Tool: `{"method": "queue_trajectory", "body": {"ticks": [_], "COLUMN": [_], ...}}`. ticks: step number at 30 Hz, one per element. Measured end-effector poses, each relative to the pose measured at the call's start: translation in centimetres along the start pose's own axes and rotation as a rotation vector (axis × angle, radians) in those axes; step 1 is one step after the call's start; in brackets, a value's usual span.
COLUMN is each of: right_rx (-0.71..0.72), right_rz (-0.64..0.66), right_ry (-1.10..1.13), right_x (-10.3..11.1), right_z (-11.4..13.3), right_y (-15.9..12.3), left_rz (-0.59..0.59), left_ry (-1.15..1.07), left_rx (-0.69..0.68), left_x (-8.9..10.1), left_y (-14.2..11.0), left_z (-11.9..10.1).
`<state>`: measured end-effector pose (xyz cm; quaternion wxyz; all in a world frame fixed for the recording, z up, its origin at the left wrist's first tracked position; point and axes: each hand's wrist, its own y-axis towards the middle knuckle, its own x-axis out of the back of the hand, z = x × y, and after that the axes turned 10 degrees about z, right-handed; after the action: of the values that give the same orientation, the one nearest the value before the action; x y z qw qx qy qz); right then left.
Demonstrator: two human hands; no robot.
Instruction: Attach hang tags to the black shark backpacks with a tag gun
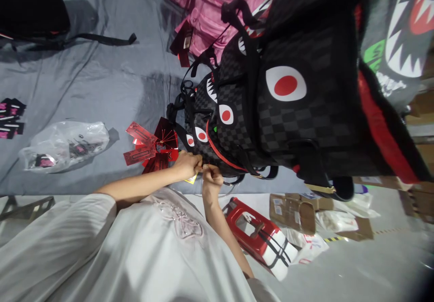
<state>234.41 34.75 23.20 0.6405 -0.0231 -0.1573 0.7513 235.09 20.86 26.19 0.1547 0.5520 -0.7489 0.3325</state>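
Observation:
At the near end of a row of black checkered bags (281, 125) with shark-mouth and red-eye prints, my two hands meet close together. My left hand (187, 164) is closed in a pinch at the bag's lower edge. Right beside it, my right hand (212, 177) is closed too, its fingertips almost touching the left ones. What lies between the fingers is too small to make out. A yellow-edged tag (191, 178) hangs just below the left fingers. Left of that hand, a fan of red tags (140, 153) rests on the grey cloth.
Pink backpacks (217, 10) are at the back of the cloth-covered table (125, 85). A clear plastic bag (68, 146) with small items lies left, beside black-and-pink pieces (11, 117). A black bag (32, 6) sits top left. Below stand a red-and-white case (259, 234) and cardboard boxes (293, 211).

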Motion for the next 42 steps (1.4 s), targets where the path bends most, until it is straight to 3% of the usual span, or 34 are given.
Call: {"method": "queue_trajectory", "body": {"ticks": [12,16,42], "right_rx": [0.005,-0.004,-0.128], "right_rz": [0.063,0.067,0.064], "right_ry": [-0.026,-0.020,0.110], "right_x": [0.61,0.79,0.37], "right_z": [-0.19,-0.24,0.02], "right_y": [0.24,0.34,-0.25], "left_rz": [0.111,0.073,0.110], "left_ry": [-0.060,-0.096,0.014], "left_rx": [0.116,0.184,0.100], "left_x": [0.26,0.20,-0.61], "left_y": [-0.61,-0.72,-0.81], "left_z": [-0.65,-0.80,-0.19]}}
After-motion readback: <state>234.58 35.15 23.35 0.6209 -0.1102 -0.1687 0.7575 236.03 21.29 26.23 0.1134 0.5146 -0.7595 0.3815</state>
